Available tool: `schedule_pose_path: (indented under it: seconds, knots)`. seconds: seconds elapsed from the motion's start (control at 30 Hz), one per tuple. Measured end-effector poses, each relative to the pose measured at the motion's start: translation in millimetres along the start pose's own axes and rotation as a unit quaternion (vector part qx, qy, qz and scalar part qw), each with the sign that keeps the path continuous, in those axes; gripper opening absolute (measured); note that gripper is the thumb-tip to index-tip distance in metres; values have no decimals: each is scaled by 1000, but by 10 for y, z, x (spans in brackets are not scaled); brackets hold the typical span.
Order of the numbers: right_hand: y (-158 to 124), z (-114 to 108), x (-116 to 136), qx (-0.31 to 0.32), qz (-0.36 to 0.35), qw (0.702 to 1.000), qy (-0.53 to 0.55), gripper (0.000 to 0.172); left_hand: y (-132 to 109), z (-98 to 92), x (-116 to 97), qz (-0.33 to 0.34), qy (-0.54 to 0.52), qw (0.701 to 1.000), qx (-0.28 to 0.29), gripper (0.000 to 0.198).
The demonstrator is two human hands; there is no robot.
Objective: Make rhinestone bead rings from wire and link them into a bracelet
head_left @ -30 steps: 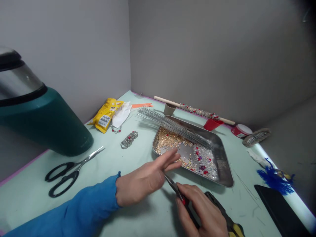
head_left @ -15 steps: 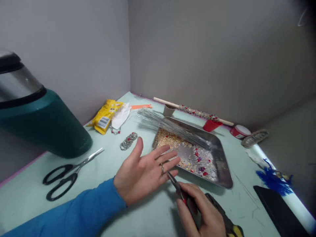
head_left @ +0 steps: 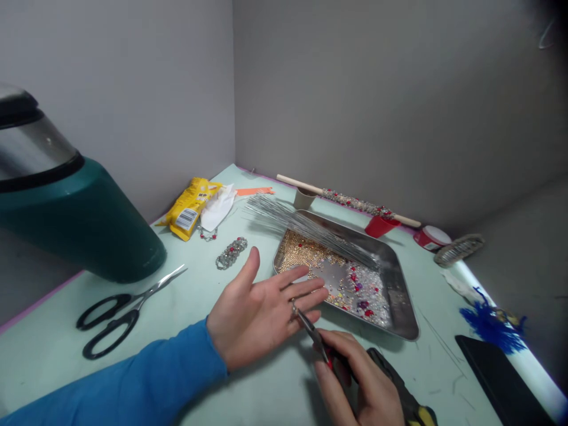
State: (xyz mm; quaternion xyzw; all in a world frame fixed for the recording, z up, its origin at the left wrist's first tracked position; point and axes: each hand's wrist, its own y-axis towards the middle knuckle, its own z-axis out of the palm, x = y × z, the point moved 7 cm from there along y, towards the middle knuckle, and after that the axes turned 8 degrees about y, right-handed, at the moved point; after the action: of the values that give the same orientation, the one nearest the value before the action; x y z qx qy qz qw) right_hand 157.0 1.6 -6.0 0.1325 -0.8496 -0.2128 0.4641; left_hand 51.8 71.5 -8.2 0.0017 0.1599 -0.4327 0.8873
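My left hand (head_left: 257,316) lies palm up in a blue sleeve, its fingers stretched out and the thumb apart. A small silvery wire ring (head_left: 293,307) sits around one of its fingers. My right hand (head_left: 366,378) is wrapped round dark pliers with a bit of red on the handle. The tips of the pliers (head_left: 311,332) are at the ring, seemingly touching it. Just beyond my left fingers stands a metal tray (head_left: 402,296) holding gold beads (head_left: 302,251), clear and red beads (head_left: 375,296), and a bundle of thin wires (head_left: 310,228).
To the left are scissors (head_left: 133,310), a green bottle (head_left: 97,225), a yellow packet (head_left: 189,207) and a beaded wire piece (head_left: 231,253). Behind the tray, a wooden stick (head_left: 297,183) carries beaded rings. A dark tool with yellow (head_left: 421,411) and a black flat object (head_left: 497,373) lie right.
The plier tips have moved left and up to the ring on my left hand. My left hand has shifted slightly right.
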Motion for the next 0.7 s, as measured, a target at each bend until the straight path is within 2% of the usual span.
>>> schedule_pose_path:
  seconds: [0.1, 0.2, 0.33, 0.57, 0.7]
  knots:
    - [24, -3, 78, -11, -46, 999, -6, 21, -7, 27, 2, 7, 14, 1000, 9, 87]
    - [16, 9, 72, -24, -63, 998, -5, 21, -8, 29, 8, 7, 21, 1000, 10, 87]
    - [-10, 5, 22, -45, -69, 997, 6, 22, 2, 24, 2, 7, 25, 1000, 14, 86]
    - [14, 6, 84, -10, -73, 997, -21, 22, -2, 21, 3, 17, 40, 999, 20, 86]
    - [-19, 2, 42, -26, -68, 997, -9, 20, -4, 18, 14, 15, 41, 999, 20, 84]
